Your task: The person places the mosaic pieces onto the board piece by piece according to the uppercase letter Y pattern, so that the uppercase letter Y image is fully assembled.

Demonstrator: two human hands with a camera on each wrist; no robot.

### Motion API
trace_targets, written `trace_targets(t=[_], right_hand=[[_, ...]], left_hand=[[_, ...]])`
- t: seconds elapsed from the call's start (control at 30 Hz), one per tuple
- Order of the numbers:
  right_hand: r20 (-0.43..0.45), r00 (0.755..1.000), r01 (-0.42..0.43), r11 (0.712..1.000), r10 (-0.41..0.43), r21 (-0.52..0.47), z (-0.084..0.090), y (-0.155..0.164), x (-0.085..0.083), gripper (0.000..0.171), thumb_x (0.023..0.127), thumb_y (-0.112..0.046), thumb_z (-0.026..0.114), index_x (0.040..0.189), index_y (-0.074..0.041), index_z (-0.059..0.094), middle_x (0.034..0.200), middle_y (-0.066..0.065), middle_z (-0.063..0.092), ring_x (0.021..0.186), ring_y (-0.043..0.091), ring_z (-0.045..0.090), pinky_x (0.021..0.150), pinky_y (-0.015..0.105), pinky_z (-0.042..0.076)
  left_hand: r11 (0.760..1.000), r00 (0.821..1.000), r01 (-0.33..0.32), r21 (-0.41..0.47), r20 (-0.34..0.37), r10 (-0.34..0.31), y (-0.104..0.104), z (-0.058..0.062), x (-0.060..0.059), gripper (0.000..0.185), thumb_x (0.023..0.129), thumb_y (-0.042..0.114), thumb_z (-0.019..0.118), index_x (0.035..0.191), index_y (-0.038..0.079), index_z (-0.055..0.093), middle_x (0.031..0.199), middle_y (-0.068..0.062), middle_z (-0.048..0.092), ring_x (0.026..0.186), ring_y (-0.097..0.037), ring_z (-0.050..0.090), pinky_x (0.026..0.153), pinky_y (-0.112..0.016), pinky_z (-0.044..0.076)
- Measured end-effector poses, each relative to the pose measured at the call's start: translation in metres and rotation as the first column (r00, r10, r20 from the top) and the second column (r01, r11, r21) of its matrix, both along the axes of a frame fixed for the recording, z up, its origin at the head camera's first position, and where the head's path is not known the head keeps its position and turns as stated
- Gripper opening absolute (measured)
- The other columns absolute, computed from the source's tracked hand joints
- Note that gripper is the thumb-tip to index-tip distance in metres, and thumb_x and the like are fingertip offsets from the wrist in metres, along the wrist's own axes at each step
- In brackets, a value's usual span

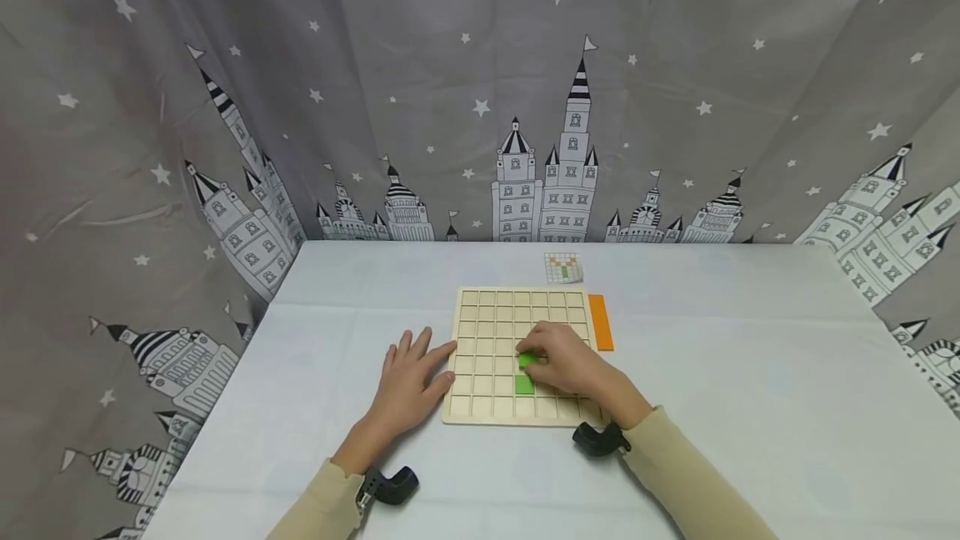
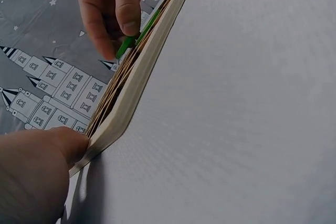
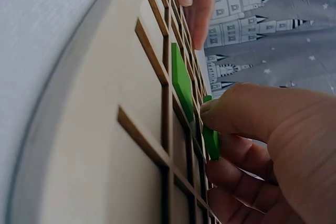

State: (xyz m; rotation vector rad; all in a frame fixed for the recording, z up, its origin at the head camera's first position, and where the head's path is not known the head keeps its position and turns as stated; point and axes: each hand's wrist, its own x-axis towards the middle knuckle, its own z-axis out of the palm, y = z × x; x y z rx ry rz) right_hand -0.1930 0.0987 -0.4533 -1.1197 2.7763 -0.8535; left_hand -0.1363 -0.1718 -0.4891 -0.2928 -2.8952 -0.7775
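Draping castle-print curtain (image 1: 480, 90) (grey), white table (image 1: 750, 390)

Left hand (image 1: 408, 382) lies flat, fingers straight and spread, fingertips forward. Right hand (image 1: 566, 365) is curled, knuckles up, thumb and fingertips (image 3: 220, 116) pinching at its front. Both forearms angle inward.

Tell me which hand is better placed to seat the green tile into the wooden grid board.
The right hand. It already pinches the green tile over the grid board, just above a seated green tile. The left hand rests flat against the board's left edge.
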Motion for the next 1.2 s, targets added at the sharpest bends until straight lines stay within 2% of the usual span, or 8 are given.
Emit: trace_targets(t=[0.37, 0.6, 1.2], right_hand=[[-0.007, 1.000, -0.022, 1.000, 0.022, 0.000, -0.0002, -0.0061, 0.0025, 0.027, 0.079, -0.005, 0.069, 0.105, -0.007, 0.075, 0.095, 0.002, 0.068, 0.080, 0.010, 0.055, 0.072, 0.025, 0.048], [0.008, 1.000, -0.026, 1.000, 0.026, -0.003, -0.0007, -0.0077, 0.0038, 0.027, 0.079, -0.004, 0.069, 0.106, -0.007, 0.075, 0.098, 0.003, 0.068, 0.084, 0.012, 0.059, 0.074, 0.026, 0.051], [0.034, 0.999, -0.016, 1.000, 0.016, -0.007, 0.0019, -0.0065, 0.0036, 0.028, 0.078, -0.004, 0.068, 0.106, -0.006, 0.075, 0.098, 0.003, 0.068, 0.082, 0.011, 0.058, 0.073, 0.024, 0.050]], left_hand=[[1.000, 1.000, 0.005, -0.005, -0.025, -0.005, -0.0005, 0.0008, 0.0017, 0.044, 0.092, 0.030, 0.062, 0.134, 0.018, 0.060, 0.152, -0.024, 0.039, 0.143, -0.053, 0.023, 0.111, -0.070, 0.015], [1.000, 1.000, 0.008, -0.008, -0.015, -0.008, -0.0009, 0.0018, 0.0023, 0.044, 0.093, 0.031, 0.062, 0.135, 0.017, 0.059, 0.152, -0.024, 0.038, 0.144, -0.052, 0.022, 0.111, -0.070, 0.016], [1.000, 1.000, 0.003, -0.002, -0.005, -0.003, 0.0000, 0.0025, 0.0016, 0.045, 0.093, 0.031, 0.062, 0.135, 0.018, 0.059, 0.153, -0.023, 0.037, 0.144, -0.051, 0.020, 0.112, -0.070, 0.014]])
